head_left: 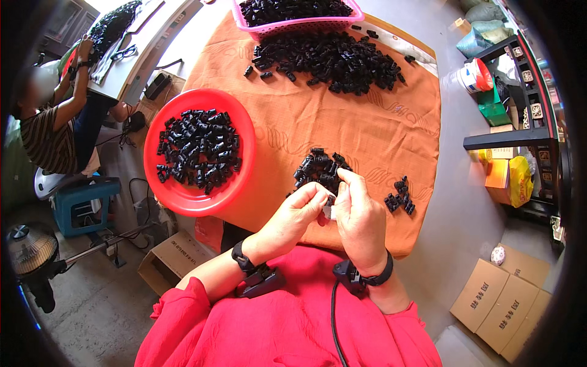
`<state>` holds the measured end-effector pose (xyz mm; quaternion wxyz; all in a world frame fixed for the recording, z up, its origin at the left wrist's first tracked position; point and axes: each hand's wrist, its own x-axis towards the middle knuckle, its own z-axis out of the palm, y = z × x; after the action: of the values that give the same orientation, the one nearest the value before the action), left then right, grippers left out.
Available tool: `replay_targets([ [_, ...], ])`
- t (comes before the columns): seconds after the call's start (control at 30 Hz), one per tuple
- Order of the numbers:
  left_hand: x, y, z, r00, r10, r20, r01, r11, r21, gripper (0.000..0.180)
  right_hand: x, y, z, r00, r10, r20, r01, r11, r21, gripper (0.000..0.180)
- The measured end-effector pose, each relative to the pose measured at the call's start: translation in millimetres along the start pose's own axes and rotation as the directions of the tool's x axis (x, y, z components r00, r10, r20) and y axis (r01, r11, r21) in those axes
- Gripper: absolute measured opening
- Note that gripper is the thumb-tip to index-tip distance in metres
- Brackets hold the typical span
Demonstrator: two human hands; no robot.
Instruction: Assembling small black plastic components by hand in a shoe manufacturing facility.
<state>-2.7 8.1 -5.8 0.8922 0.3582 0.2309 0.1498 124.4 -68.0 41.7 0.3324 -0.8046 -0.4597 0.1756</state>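
Note:
My two hands meet above the near edge of the orange cloth. Both are closed in a pinch, fingertips nearly touching, around a small grey-white piece [330,210] whose kind I cannot make out. My left hand [292,219] comes to it from the left, and my right hand [362,223] from the right. Just beyond the fingertips lies a small heap of black plastic fittings [318,166], partly covered by my hands. A smaller cluster of the same black fittings [400,196] rests to the right of my right hand.
A red round tray [246,177] of black fittings stands at left. Beyond lie a large black pile [333,61] and a filled pink basket [293,27]. A fan [30,251], blue stool [85,202], cardboard boxes [498,303] and shelving surround the table. Another person [52,128] works at far left.

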Motion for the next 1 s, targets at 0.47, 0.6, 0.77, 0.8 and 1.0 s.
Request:
replay_targets([
  [0.47, 2, 1, 1, 0.997, -0.051, -0.059, 0.05, 0.999, -0.02, 0.021, 0, 9, 10, 0.994, -0.022, -0.104, 0.029, 0.997, 0.068, 0.026],
  [0.6, 0, 1, 0, 0.998, -0.056, -0.042, 0.052, 0.994, -0.101, 0.023, 5, 12, -1, 0.985, 0.068, -0.161, -0.044, 0.988, 0.15, 0.028],
  [0.77, -1, 7, -6, 0.985, -0.175, -0.011, 0.166, 0.951, -0.259, 0.026, 9, 19, -8, 0.98, 0.063, -0.189, -0.04, 0.991, 0.126, 0.02],
  [0.8, -1, 8, -10, 0.984, -0.174, 0.026, 0.174, 0.942, -0.287, 0.028, 9, 22, -8, 0.983, 0.058, -0.172, -0.033, 0.988, 0.149, 0.019],
  [1.0, -9, 19, -30, 0.993, -0.11, -0.042, 0.085, 0.914, -0.396, 0.027, 0, 35, -6, 0.991, 0.091, -0.103, -0.076, 0.988, 0.137, 0.017],
])
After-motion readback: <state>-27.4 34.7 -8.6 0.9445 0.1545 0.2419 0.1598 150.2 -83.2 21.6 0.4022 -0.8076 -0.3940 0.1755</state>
